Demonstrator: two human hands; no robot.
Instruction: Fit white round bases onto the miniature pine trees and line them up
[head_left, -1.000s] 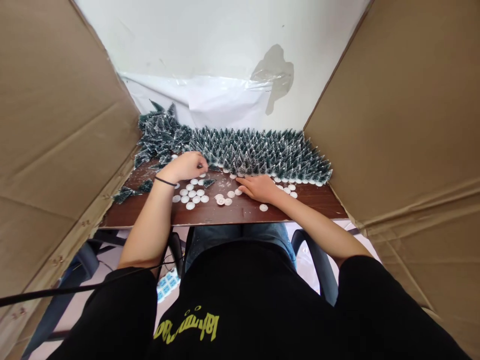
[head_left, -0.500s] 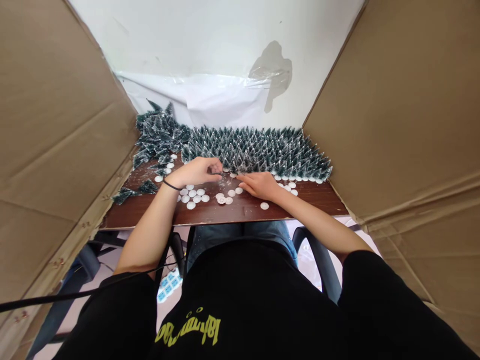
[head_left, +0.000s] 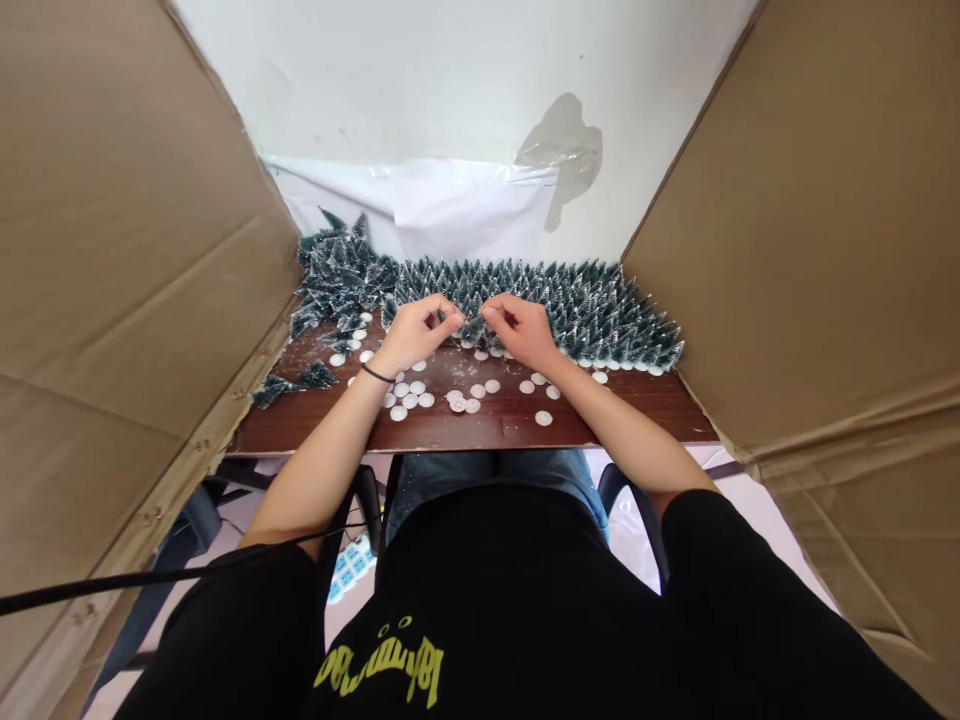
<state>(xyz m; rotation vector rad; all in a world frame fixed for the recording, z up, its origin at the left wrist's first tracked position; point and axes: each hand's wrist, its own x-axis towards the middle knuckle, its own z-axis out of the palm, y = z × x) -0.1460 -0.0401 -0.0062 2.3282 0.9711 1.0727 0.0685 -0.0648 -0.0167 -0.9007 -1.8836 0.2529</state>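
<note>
Frosted bottle-brush trees (head_left: 570, 308): probably light, springy, best held by their white bases (head_left: 655, 369); left hand (head_left: 417, 331) and right hand (head_left: 528, 331) curled, any pinched object indiscernible

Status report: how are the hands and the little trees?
Left hand, right hand close together, contents unclear. Little trees in rows beyond. White discs scattered nearer.

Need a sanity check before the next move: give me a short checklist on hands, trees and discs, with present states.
1. Hands in view: ok; left hand and right hand both visible.
2. Grip contents: cannot tell; the fingertips blend into the trees behind.
3. Standing trees upright: ok, packed in rows.
4. Loose trees upright: not ok, piled and tilted at the left.
5. White discs gathered: not ok, scattered over the table.
</note>
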